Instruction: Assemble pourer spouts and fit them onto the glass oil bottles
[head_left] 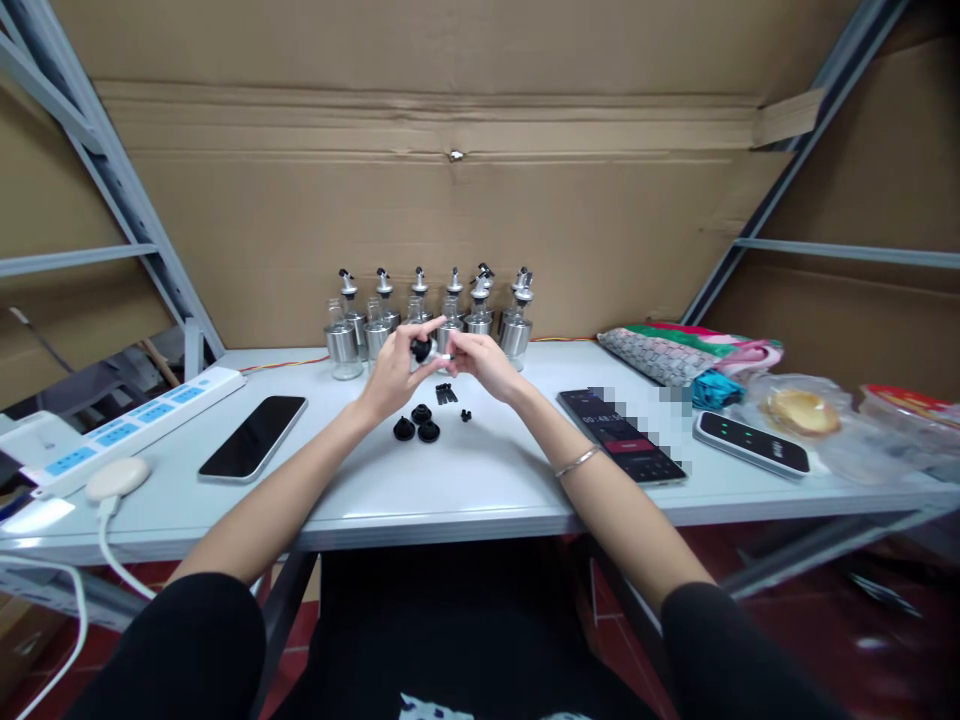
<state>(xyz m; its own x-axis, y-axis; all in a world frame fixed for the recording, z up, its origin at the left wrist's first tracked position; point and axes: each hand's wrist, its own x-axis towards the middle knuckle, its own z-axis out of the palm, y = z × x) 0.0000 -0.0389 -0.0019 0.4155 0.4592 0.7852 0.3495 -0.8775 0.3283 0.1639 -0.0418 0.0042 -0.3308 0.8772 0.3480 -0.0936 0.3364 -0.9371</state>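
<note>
Above the middle of the white table, my left hand (396,375) grips a black and silver stopper (422,350). My right hand (484,362) is pinched at the stopper's narrow right end, on a small dark piece (450,357). Below my hands lie several black round caps (428,431). Beside them are a group of small black sticks (446,393) and some tiny black parts (466,415). Behind my hands stand glass and metal bottles (343,350), several of them topped with pourers (523,292).
A phone (253,438), a power strip (135,425) and a white round charger (118,480) are on the left. To the right lie a second phone (622,435), a black and white device (751,444), a patterned cloth bag (660,352) and wrapped food (801,411).
</note>
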